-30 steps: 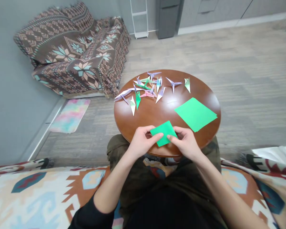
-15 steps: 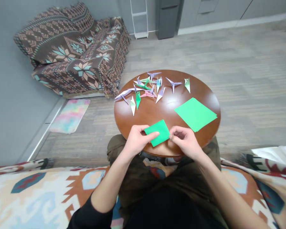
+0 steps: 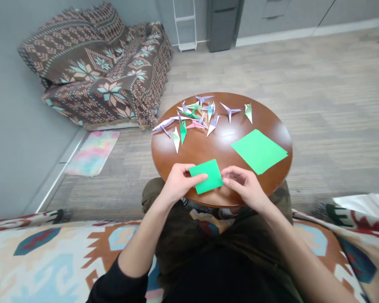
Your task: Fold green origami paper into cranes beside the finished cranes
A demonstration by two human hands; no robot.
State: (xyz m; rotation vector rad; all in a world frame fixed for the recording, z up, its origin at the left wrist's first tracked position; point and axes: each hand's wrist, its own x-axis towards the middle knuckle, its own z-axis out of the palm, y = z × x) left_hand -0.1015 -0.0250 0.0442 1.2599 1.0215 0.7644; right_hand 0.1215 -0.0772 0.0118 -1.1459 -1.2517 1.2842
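A small folded square of green origami paper point(image 3: 210, 180) is held above the near edge of the round brown table point(image 3: 205, 153). My left hand point(image 3: 180, 183) grips its left side, thumb on top and fingers underneath. At the paper's right corner, my right hand point(image 3: 244, 185) has thumb and fingertips pinched together on the edge. To the right lies a stack of larger green paper sheets point(image 3: 259, 151), turned like a diamond. Several folded paper cranes in purple, green, white and pink, such as a pink crane point(image 3: 196, 124), crowd the table's far left.
A lone purple crane point(image 3: 230, 111) and a pale green crane point(image 3: 248, 112) stand at the table's far side. Beyond are a patterned sofa point(image 3: 113, 80), a pastel mat point(image 3: 93, 153) and a white rack point(image 3: 186, 46). My knees are under the table edge.
The green paper has shifted slightly left and turned a little flatter to view, with my left hand moving along. My right fingers stay at its right corner.
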